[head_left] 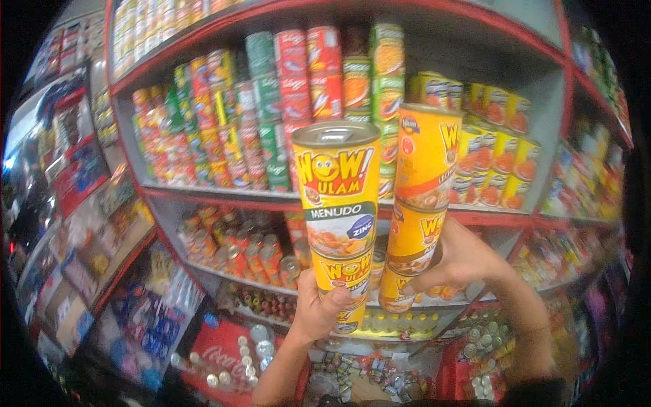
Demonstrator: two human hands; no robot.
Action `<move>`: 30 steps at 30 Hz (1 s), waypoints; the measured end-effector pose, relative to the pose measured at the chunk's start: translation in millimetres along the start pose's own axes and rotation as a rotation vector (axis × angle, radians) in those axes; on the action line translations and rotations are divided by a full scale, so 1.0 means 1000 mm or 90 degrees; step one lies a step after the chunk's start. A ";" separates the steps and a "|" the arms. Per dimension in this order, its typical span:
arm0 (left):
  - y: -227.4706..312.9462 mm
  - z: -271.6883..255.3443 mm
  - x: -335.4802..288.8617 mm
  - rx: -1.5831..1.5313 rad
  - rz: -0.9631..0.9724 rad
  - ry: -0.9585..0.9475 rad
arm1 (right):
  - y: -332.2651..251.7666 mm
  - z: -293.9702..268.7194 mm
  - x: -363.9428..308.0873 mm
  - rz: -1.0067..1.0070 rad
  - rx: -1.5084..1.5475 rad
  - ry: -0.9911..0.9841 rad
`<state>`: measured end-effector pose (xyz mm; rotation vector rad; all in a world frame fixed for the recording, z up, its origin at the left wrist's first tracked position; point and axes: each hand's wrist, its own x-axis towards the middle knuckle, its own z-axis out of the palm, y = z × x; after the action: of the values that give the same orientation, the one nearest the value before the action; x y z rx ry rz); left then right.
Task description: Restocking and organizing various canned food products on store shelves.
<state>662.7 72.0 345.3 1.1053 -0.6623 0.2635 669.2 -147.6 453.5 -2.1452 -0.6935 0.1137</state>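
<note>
My left hand is wrapped round the lower part of an upright stack of yellow cans, its thumb across the front. The top can shows a grey metal lid and a label with a food picture. Beside it, my right hand grips a second stack of yellow cans from the right, with the thumb in front of the lowest can. This stack leans slightly, its top to the right. Both stacks are held up before the shelves, a narrow gap between them.
Behind the cans, a grey shelf with a red edge carries tall columns of green and red cans. Yellow cans stand in rows at its right. Lower shelves hold orange-red cans and bottles. A red crate lies below left.
</note>
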 end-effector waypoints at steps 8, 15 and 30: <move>0.013 0.023 0.076 -0.033 -0.062 -0.232 | -0.043 -0.044 -0.021 0.040 0.022 0.185; 0.013 0.040 0.119 -0.043 -0.066 -0.341 | -0.077 -0.084 -0.021 0.049 0.030 0.244; 0.066 0.130 0.216 -0.096 -0.043 -0.376 | -0.176 -0.291 -0.013 0.033 -0.070 0.316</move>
<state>750.6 -40.4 563.5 1.0590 -1.1449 -0.1821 672.7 -276.5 768.3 -2.1735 -0.3585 -0.4256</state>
